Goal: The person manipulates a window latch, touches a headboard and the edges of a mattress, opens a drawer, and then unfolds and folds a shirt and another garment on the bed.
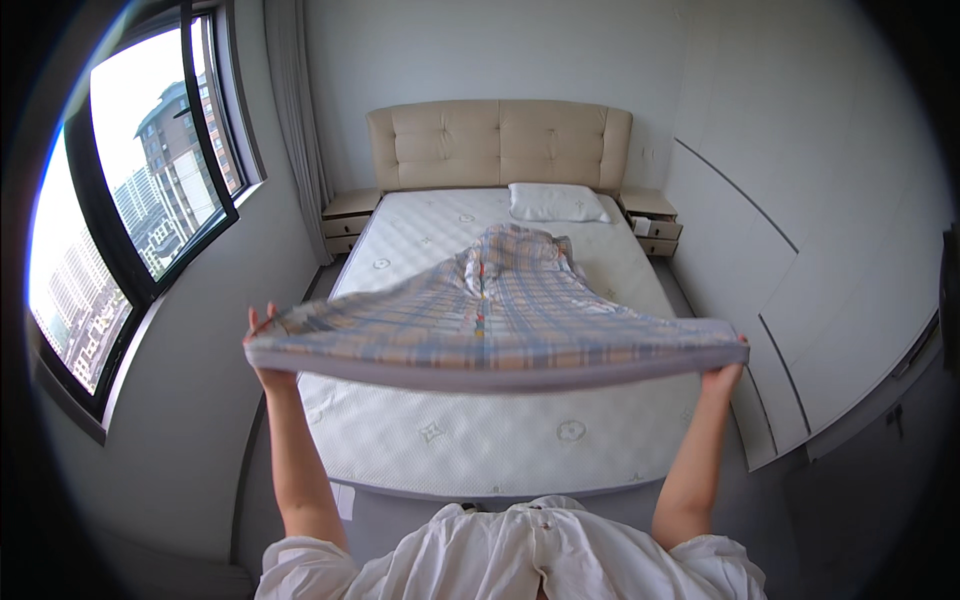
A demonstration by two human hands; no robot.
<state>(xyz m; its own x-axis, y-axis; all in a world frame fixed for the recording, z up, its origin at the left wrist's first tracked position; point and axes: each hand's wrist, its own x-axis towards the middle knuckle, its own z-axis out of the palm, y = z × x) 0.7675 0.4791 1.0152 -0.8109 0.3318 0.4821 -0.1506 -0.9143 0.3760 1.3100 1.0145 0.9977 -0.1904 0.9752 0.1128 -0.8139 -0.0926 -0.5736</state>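
A plaid fabric bed cover [525, 300] in blue, tan and grey is stretched wide between my two hands, its near edge raised above the bed. My left hand [268, 352] grips the left end of that edge, with some fingers showing on top. At the opposite end, my right hand [727, 367] holds the cloth, the fingers mostly hidden by it. A pale band runs along the lifted edge. The far part of the cover lies bunched on the white patterned mattress [495, 442], which shows bare in front and at the sides.
A white pillow [556, 202] lies by the beige tufted headboard [499, 146]. Nightstands flank the bed, the left one [351, 214] and the right one [651, 217] with its upper drawer partly pulled out. Windows [150, 202] and a grey curtain [294, 127] line the left wall.
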